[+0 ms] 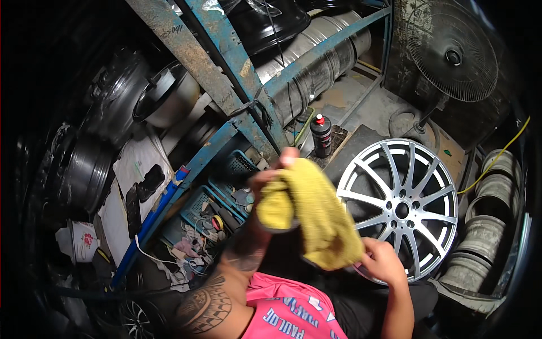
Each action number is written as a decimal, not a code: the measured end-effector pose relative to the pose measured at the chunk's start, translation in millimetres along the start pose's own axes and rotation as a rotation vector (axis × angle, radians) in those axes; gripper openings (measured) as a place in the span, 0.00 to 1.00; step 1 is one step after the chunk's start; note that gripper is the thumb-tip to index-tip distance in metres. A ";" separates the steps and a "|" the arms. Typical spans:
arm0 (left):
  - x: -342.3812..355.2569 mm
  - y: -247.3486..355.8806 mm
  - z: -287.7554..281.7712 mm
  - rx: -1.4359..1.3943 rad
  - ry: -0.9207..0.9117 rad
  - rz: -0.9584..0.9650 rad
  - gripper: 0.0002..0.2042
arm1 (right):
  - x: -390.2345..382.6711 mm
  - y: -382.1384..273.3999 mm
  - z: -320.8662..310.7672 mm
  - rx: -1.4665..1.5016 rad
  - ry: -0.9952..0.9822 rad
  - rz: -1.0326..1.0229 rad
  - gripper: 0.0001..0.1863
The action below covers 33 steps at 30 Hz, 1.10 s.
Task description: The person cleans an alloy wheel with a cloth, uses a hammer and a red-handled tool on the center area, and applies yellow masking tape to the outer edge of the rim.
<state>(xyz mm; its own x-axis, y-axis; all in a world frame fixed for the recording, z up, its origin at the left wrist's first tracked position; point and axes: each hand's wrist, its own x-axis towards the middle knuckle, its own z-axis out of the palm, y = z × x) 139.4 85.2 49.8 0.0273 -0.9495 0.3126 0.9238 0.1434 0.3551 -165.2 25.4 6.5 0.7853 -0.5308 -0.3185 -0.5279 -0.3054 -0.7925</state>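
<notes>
A yellow cloth (326, 217) hangs in folds in front of my body, some of it bunched over my left hand (270, 176). That hand is raised and smeared by motion, its fingers closed round the upper part of the cloth. Lower down on the right, my right hand (385, 261) pinches the cloth's bottom corner between thumb and fingers. Just beyond that hand lies a silver multi-spoke wheel rim (402, 199), face up, its lower left edge partly hidden by the cloth and hand.
A dark bottle with a red cap (321, 135) stands beyond the cloth. Blue baskets (204, 208) with rags and small items sit at left, under a blue metal rack (248, 127). A pedestal fan (453, 56) stands far right, above stacked bare rims (474, 243).
</notes>
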 end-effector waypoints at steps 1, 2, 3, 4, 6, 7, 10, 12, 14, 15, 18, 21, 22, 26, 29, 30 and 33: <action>-13.8 19.5 2.5 -0.043 -0.030 0.062 0.15 | -3.2 -6.5 0.7 -0.029 -0.041 0.020 0.18; -25.9 47.2 24.1 0.077 -0.051 0.093 0.19 | -5.4 -9.2 0.9 -0.024 -0.045 0.010 0.18; -35.3 72.5 41.2 0.191 -0.073 0.117 0.23 | -6.8 -8.5 2.5 -0.068 -0.067 -0.026 0.18; -45.9 90.5 43.7 0.358 -0.060 0.227 0.25 | -8.6 -6.5 4.0 -0.109 -0.086 -0.062 0.18; -55.4 111.3 54.4 0.664 0.031 0.480 0.29 | -11.3 -2.9 5.1 -0.133 -0.066 -0.098 0.19; -52.2 111.7 63.7 0.795 0.117 0.622 0.30 | -12.8 -10.2 2.0 -0.152 -0.066 -0.090 0.19; -35.9 106.9 79.2 1.230 0.539 0.837 0.34 | -14.5 -12.1 -2.1 -0.173 -0.035 -0.086 0.19; -18.4 114.0 54.2 2.061 0.842 0.945 0.38 | -15.8 -8.2 -4.2 -0.178 -0.004 -0.091 0.19; -13.0 98.5 49.5 2.120 0.988 0.589 0.41 | -17.7 -3.6 -5.2 -0.186 0.023 -0.051 0.19; -9.3 93.8 50.1 2.339 1.170 0.333 0.41 | -18.8 -2.2 -5.7 -0.187 0.025 -0.048 0.19; -14.0 95.9 28.9 2.737 1.276 0.255 0.40 | -19.7 2.2 -4.8 -0.206 0.028 -0.033 0.19; -13.9 96.9 28.7 2.765 1.205 0.760 0.28 | -18.6 9.3 -0.2 -0.256 0.033 -0.014 0.18; -13.3 94.5 30.3 2.765 1.200 0.755 0.28 | -18.1 13.0 1.8 -0.310 0.044 -0.006 0.18; 3.4 51.8 37.7 2.394 0.390 0.872 0.08 | -17.7 26.7 5.5 -0.432 0.091 0.001 0.17; 21.2 18.0 32.2 2.154 -0.011 0.642 0.06 | -9.5 24.6 2.2 -0.319 0.101 -0.037 0.17; 33.8 5.1 30.6 2.058 -0.124 0.564 0.06 | -7.5 27.4 -1.2 -0.260 0.152 -0.077 0.15; 76.7 -20.0 18.3 1.852 -0.252 0.304 0.08 | 0.7 32.9 -38.4 -0.288 0.218 -0.004 0.11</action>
<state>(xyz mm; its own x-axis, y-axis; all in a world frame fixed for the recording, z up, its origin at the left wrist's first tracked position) 116.0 14.5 82.8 -0.1193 -0.8049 0.5812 -0.6239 0.5162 0.5868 -194.4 -15.3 0.2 0.7164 -0.6760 -0.1727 -0.6190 -0.5016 -0.6044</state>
